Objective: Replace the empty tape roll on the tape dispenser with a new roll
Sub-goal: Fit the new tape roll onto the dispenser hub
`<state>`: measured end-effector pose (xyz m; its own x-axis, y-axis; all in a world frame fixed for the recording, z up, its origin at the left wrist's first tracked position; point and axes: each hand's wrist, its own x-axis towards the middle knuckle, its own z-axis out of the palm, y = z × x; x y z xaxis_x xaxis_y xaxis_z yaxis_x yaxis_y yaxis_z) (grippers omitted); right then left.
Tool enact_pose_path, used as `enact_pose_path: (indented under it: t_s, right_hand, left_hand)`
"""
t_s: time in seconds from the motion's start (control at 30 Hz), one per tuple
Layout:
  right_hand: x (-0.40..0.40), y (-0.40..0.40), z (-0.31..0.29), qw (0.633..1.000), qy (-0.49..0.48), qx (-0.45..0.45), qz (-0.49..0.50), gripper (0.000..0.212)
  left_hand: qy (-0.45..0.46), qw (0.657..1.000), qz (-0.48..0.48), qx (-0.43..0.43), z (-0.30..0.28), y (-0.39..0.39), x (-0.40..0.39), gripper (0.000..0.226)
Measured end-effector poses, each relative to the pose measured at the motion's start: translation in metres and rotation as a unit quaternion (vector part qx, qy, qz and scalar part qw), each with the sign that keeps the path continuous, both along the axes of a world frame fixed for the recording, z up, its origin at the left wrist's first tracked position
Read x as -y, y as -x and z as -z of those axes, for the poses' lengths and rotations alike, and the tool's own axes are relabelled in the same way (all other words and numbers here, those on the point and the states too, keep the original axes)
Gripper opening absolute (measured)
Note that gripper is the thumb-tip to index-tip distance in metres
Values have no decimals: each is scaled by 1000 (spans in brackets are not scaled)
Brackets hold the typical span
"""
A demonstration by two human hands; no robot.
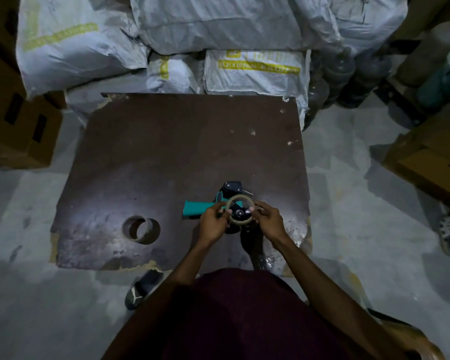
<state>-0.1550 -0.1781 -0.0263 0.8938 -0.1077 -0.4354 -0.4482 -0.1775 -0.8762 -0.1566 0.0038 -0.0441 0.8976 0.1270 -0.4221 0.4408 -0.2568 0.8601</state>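
Both hands (pixel 240 222) gripping tape roll (pixel 240 213), dispenser (pixel 213 206)

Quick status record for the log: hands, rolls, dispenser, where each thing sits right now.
left hand: grips left rim of the thin roll
right hand: grips right rim of the same roll
thin roll: ring around the dispenser hub
dispenser: teal handle, lying on the board
other roll: alone on the board, left of the hands
board: brown, on the floor
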Motion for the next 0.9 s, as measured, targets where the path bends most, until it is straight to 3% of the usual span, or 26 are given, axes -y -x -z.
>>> enact_pose_path:
  t_s: [0.27, 0.9]
  right_hand:
    - [2, -2, 10, 999, -1, -31, 22, 31]
    - [0, -3, 12, 997, -49, -43, 33, 27]
  left_hand:
    - [-31, 998, 51, -6, 15, -2, -4, 46]
    - [-31, 998, 48, -8, -3, -2, 1, 44]
